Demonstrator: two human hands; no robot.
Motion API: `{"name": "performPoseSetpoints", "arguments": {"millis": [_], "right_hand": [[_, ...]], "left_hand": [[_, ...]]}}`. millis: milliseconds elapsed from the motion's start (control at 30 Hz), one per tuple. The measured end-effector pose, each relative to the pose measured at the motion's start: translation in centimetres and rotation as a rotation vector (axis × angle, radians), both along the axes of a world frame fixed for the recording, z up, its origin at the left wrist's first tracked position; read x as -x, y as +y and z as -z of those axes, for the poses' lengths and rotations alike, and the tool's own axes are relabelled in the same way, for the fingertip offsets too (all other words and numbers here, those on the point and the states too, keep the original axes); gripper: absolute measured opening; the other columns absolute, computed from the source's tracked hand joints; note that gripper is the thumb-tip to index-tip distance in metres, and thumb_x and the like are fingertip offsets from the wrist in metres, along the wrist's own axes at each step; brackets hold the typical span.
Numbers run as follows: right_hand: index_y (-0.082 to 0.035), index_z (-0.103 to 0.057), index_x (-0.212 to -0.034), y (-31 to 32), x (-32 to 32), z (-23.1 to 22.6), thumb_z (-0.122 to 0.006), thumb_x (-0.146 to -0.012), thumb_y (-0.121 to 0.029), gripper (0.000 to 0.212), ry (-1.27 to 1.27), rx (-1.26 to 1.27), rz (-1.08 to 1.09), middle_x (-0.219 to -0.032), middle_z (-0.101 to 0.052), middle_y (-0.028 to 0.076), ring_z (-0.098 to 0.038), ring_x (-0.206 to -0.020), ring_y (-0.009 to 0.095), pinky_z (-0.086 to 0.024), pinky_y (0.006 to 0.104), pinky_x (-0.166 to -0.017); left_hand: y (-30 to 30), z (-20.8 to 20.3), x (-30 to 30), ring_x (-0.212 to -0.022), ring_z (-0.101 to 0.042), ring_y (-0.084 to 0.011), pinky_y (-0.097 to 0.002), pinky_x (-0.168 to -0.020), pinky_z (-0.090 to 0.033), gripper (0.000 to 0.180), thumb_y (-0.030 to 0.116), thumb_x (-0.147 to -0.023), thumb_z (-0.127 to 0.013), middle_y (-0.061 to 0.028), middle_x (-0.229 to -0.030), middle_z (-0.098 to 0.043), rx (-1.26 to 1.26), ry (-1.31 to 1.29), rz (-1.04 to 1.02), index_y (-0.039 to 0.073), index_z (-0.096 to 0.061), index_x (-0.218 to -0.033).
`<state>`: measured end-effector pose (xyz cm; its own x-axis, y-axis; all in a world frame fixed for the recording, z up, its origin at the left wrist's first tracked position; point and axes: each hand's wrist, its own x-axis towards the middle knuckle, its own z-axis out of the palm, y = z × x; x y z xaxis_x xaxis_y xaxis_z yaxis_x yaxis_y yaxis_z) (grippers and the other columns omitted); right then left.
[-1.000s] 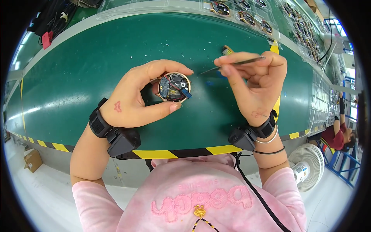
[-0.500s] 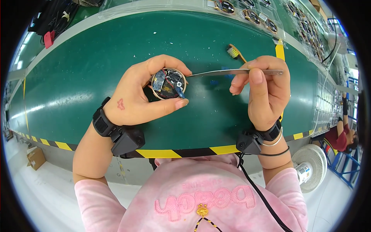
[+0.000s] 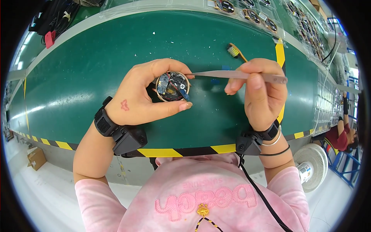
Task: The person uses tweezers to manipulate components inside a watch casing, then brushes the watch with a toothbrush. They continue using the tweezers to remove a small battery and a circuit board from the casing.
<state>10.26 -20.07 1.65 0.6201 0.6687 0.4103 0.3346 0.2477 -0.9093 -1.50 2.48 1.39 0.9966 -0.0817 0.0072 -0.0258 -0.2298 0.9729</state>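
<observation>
My left hand (image 3: 136, 92) is closed around the rim of an opened round watch case (image 3: 170, 96), thumb at the near side and fingers at the far side. A blue circuit board (image 3: 164, 84), thin red wire and dark parts show inside the case, and a small blue piece sticks out at its lower right. Between the thumb and fingers of my right hand (image 3: 263, 91) is a pair of metal tweezers (image 3: 220, 74). Their thin tips reach the right edge of the case, close to my left fingertips; whether they touch it I cannot tell.
A toothbrush (image 3: 234, 51) with a yellowish handle lies beyond my right hand on the green mat (image 3: 96, 50). Small white scraps dot the mat. Plastic trays with several watches (image 3: 252, 16) stand at the far right. A white fan (image 3: 311, 166) is at the lower right.
The watch case and my left hand have shifted slightly right. My right hand has moved a little left and turned the tweezers, so their broad side now shows.
</observation>
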Motion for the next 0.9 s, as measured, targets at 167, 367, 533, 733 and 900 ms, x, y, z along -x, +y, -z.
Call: {"name": "performPoseSetpoints", "arguments": {"millis": [167, 367, 533, 733, 900], "right_hand": [[0.005, -0.060, -0.104, 1.1, 0.2, -0.1, -0.053, -0.101, -0.012, 0.019, -0.204, 0.297, -0.115, -0.091, -0.063, 0.012, -0.065, -0.075, 0.018, -0.055, 0.0282, -0.066], [0.004, -0.062, -0.097, 1.2, 1.0, -0.5, -0.057, -0.098, -0.010, 0.015, -0.032, 0.195, -0.063, -0.090, -0.066, 0.013, -0.066, -0.081, 0.020, -0.053, 0.0293, -0.071], [0.002, -0.063, -0.095, 1.6, 0.9, -0.3, -0.060, -0.095, -0.007, 0.010, -0.181, 0.241, -0.120, -0.091, -0.068, 0.013, -0.065, -0.082, 0.020, -0.051, 0.0308, -0.075], [0.001, -0.064, -0.089, 2.2, 1.0, 0.6, -0.068, -0.087, -0.003, 0.006, -0.259, 0.134, -0.039, -0.078, -0.063, 0.012, -0.062, -0.066, 0.025, -0.049, 0.0305, -0.059], [0.001, -0.064, -0.092, 1.9, 1.1, -0.3, -0.062, -0.094, -0.008, 0.009, -0.192, 0.286, -0.100, -0.089, -0.068, 0.011, -0.064, -0.078, 0.020, -0.050, 0.0296, -0.072]], "left_hand": [[-0.3, 0.5, 0.0, -0.088, -0.067, -0.0194, -0.0305, -0.080, -0.053, 0.043, 0.017, -0.073, -0.083, -0.0090, -0.099, -0.070, -0.022, -0.100, -0.016, 0.002, -0.066, -0.109], [-0.3, 0.7, -0.1, -0.089, -0.068, -0.0216, -0.0317, -0.080, -0.053, 0.042, 0.013, -0.072, -0.081, -0.0095, -0.098, -0.070, -0.038, -0.149, 0.001, 0.002, -0.066, -0.109], [-0.2, 0.0, -0.2, -0.089, -0.068, -0.0228, -0.0321, -0.080, -0.053, 0.042, 0.010, -0.071, -0.080, -0.0100, -0.097, -0.070, -0.088, -0.131, 0.052, 0.002, -0.066, -0.109], [-0.3, 0.0, -0.4, -0.088, -0.068, -0.0239, -0.0326, -0.080, -0.052, 0.041, 0.009, -0.071, -0.079, -0.0103, -0.096, -0.070, -0.156, -0.150, 0.070, 0.002, -0.065, -0.109], [-0.4, 0.0, -0.4, -0.085, -0.067, -0.0265, -0.0339, -0.076, -0.052, 0.040, 0.008, -0.068, -0.079, -0.0100, -0.093, -0.069, -0.205, -0.150, 0.079, 0.003, -0.065, -0.106]]}}
